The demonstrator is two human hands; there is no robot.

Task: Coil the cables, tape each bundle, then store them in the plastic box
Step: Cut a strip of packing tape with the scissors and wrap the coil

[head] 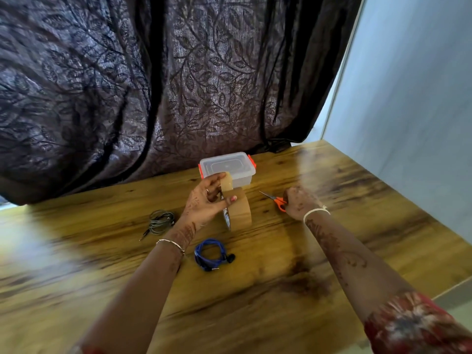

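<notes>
Grey cable coil is lying just left of the L hand, plug trailing toward the person. L hand is gripping the brown tape roll on edge, fingers pinching a pulled strip that is standing upright. Blue cable coil is lying below the L wrist. Plastic box, lid on, is sitting just beyond the tape. Scissors are lying btwn the hands, blades pointing toward the strip; R hand is curling over the orange handles, fingers hidden. Blur is making any tape on the coils hard to tell.
</notes>
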